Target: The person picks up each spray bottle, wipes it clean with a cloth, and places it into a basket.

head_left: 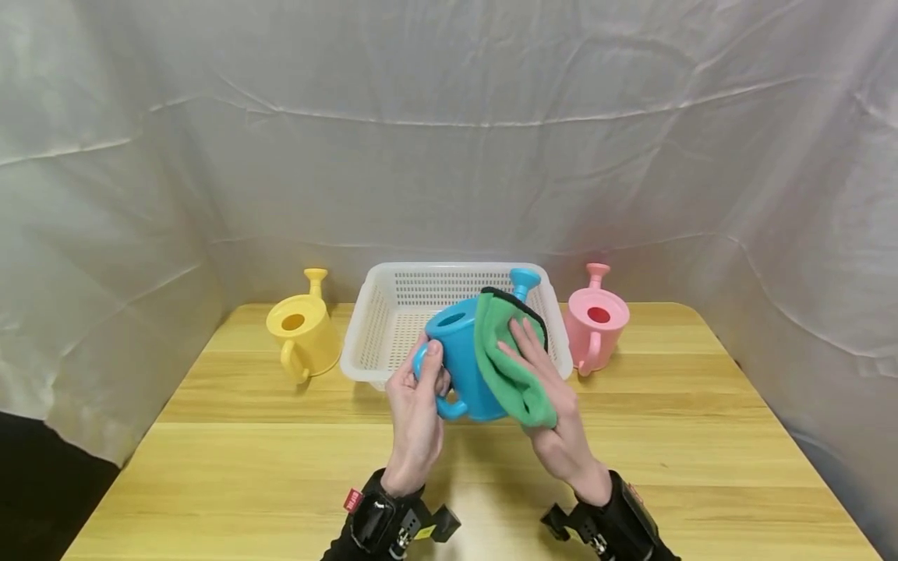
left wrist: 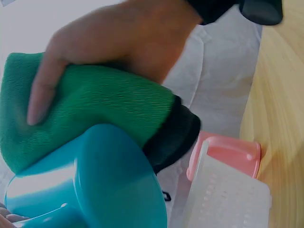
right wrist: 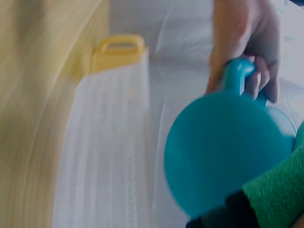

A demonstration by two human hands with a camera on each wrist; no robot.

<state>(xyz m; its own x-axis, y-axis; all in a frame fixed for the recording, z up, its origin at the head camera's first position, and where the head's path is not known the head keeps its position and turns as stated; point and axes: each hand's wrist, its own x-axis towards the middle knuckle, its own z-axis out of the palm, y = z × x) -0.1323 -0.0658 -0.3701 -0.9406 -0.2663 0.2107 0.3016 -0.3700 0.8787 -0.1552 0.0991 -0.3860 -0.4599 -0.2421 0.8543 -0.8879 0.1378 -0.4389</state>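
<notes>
One hand, the left point(head_left: 414, 413), is curled round the handle point(head_left: 452, 407) of a blue watering can point(head_left: 464, 366). That can is held up over the table, in the middle of the head frame, tipped to one side. The right hand point(head_left: 561, 425) has its fingers mostly straight, a bit spread, and they press a green cloth point(head_left: 508, 378) on the can's side. Its thumb is hard to make out.

Just past the can is a white basket point(head_left: 456, 266) with lots of little holes. A yellow can point(head_left: 316, 343) stands left of it in the frame, and a pink can point(head_left: 607, 336) stands right. All that is on a wooden table point(head_left: 281, 467), with a big grey sheet point(head_left: 449, 156) behind.

The blue can might twist or slip, I think, if the cloth pushes too hard, because only the handle is gripped. The cloth might slide off too, if the flat fingers press too softly.

The right wrist view shows the can's round bottom point(right wrist: 223, 152), which the head view does not. The left wrist view shows a small dark loop point(left wrist: 166, 195) near the cloth. Only the head view shows the blue spout point(head_left: 524, 279).
</notes>
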